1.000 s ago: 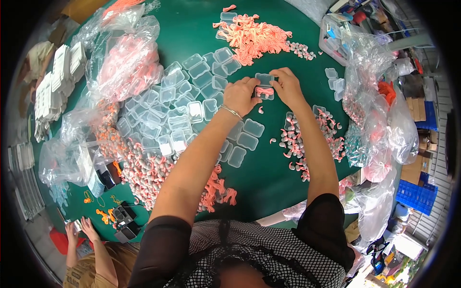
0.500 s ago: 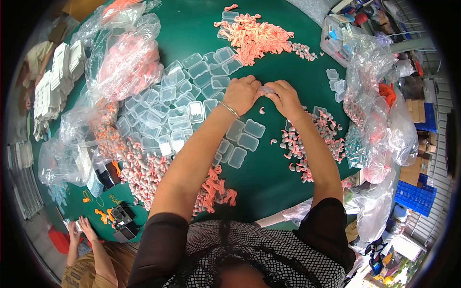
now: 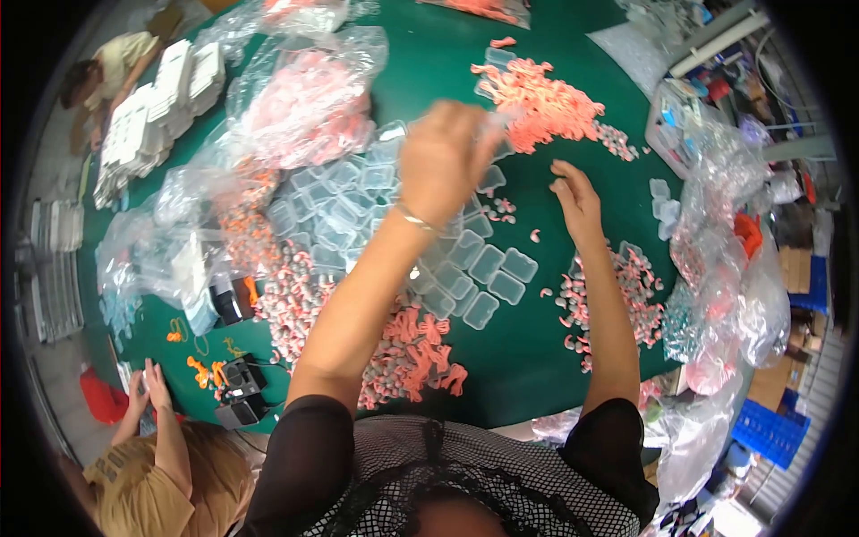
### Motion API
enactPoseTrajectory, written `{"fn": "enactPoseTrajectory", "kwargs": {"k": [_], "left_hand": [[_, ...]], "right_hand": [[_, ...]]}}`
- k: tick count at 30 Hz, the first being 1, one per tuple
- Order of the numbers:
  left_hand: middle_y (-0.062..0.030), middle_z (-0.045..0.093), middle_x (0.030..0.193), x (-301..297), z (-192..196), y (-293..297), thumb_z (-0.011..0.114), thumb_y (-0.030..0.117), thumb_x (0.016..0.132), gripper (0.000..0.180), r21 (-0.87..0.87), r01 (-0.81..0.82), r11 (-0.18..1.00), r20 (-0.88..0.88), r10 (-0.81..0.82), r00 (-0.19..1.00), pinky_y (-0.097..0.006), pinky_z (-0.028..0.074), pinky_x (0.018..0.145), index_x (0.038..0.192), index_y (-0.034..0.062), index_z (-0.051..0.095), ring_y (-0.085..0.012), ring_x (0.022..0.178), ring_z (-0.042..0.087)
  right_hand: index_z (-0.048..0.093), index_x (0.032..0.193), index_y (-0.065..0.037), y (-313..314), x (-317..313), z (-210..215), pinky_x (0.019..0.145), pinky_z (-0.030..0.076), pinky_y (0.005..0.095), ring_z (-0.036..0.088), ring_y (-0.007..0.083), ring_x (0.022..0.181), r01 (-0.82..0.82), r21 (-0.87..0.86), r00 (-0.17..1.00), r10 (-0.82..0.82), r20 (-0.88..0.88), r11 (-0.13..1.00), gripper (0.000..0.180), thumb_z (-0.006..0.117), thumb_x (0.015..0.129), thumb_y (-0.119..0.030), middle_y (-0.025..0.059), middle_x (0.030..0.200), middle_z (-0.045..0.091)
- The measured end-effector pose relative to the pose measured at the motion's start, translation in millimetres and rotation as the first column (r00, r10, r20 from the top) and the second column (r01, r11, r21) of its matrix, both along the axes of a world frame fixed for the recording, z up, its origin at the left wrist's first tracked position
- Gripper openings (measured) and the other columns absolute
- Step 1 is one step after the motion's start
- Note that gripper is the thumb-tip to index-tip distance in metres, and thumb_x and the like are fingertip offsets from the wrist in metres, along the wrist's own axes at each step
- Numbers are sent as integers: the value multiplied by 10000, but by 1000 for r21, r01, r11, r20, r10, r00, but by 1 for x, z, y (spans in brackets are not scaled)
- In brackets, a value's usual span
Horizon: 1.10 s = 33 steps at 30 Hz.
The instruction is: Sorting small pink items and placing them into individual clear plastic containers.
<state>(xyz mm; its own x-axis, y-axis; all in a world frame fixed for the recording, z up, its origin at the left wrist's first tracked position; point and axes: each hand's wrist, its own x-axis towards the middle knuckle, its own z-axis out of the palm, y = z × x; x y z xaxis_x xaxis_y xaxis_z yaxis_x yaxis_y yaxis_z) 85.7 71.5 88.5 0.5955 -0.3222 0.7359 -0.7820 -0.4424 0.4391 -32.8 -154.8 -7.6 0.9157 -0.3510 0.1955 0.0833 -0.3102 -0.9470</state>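
Observation:
My left hand [image 3: 446, 159], smeared by motion, is raised over the clear plastic boxes. Its fingers are closed on a small clear plastic box [image 3: 510, 116], whose contents I cannot make out. To its right, my right hand [image 3: 574, 199] is apart from it, fingers loosely stretched with nothing in them. A few pink-and-grey curved pieces [image 3: 503, 210] lie between the hands, and a single curved piece [image 3: 535, 235] sits closer to me. Beneath my right forearm spreads a pile of pink-and-grey pieces [image 3: 617, 300]. Open clear boxes [image 3: 486, 265] stand grouped in front of me.
Coral cord bundles [image 3: 546, 103] are heaped at the far side. More pink-and-grey pieces [image 3: 291, 304] and coral cords [image 3: 429, 349] lie left and near. Plastic bags [image 3: 309, 107] crowd the table's sides. Another person's hands [image 3: 149, 387] are at lower left; another person [image 3: 121, 67] is at upper left.
My hands have separated. The left has lifted away with the small clear box, while the right has let go and opened. The whole view has shifted, so the table appears farther right.

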Motion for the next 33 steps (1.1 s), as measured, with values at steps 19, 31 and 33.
{"fn": "enactPoseTrajectory", "kwargs": {"k": [19,31,33], "left_hand": [[-110,635,958,52,20,104,651,36,742,188,44,-87,995,114,82,990,-402,453,779,927,66,660,-312,887,571],[-48,604,844,-18,-77,-8,666,149,720,109,436,203,877,-383,-23,924,-389,440,722,821,145,706,-233,862,608],[-38,613,873,-19,-76,-25,657,154,715,115,670,182,720,-320,59,946,-389,433,741,818,168,705,-220,885,610]], "right_hand": [[661,963,-95,51,44,2,796,443,373,553,243,991,-170,-747,979,195,-55,643,237,689,731,-52,44,1007,576],[643,849,-61,23,-30,31,759,446,374,578,263,866,9,-688,998,39,54,725,111,682,745,-47,55,909,603],[636,840,-73,15,-42,25,773,428,385,571,256,879,58,-759,998,-27,54,648,118,684,734,-52,42,913,593]]}}
